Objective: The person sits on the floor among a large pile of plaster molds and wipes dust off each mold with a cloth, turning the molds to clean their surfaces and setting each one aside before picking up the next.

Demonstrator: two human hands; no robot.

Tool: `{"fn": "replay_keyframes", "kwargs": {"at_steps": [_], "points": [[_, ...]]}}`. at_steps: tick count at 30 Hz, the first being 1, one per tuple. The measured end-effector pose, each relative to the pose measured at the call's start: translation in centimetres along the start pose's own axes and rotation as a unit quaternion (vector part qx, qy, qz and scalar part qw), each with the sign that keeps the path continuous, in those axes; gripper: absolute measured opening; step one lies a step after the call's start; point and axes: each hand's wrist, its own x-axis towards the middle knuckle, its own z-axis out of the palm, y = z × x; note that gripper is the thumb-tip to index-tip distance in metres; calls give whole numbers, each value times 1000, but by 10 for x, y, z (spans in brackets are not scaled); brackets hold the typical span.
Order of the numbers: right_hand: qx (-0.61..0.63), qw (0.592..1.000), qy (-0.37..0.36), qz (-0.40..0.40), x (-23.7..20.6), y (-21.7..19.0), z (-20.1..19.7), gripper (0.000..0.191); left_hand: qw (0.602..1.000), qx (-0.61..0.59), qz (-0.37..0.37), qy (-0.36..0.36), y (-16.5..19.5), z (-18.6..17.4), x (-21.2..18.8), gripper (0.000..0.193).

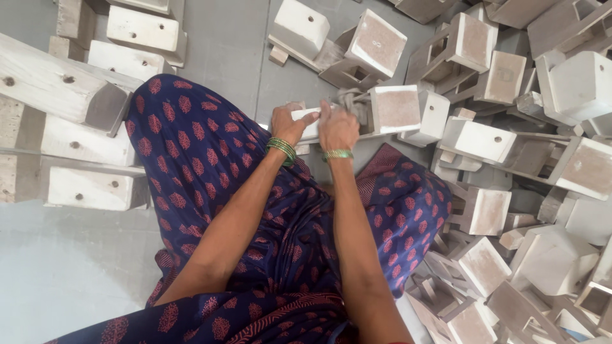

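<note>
Both hands grip one white wooden piece (310,122) held between my knees. My left hand (288,123) closes on its left end and my right hand (338,127) closes on its right side. Green bangles circle both wrists. The piece's far end reaches toward a white block (396,108) with a brownish square face. A grey cloth-like wad (352,100) lies just behind my right hand. My lap is covered by dark blue cloth (210,165) with a red print.
A jumbled heap of white wooden blocks and frames (510,140) with holes fills the right side. Long white beams (64,89) are stacked at the left. More blocks (143,32) lie at the top left. Grey concrete floor (64,267) shows at the lower left.
</note>
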Motion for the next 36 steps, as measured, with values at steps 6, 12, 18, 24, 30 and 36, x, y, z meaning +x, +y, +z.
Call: {"fn": "replay_keyframes", "kwargs": {"at_steps": [6, 12, 18, 24, 30, 36], "points": [[8, 1000, 16, -14, 9, 23, -11, 66, 995, -86, -28, 32, 0, 0, 3, 49], [130, 944, 91, -289, -24, 54, -46, 31, 997, -55, -22, 56, 9, -8, 41, 44], [233, 910, 330, -93, -24, 100, -84, 27, 976, 114, 153, 103, 29, -7, 37, 45], [277, 909, 240, -200, -7, 105, -69, 73, 876, 280, 392, -2, 49, 24, 12, 34], [325, 908, 187, -189, -11, 104, -65, 74, 719, 543, 432, -40, 52, 58, -10, 50], [333, 906, 187, -183, -12, 101, -66, 75, 670, 568, 417, -236, 54, 44, 8, 40]]}}
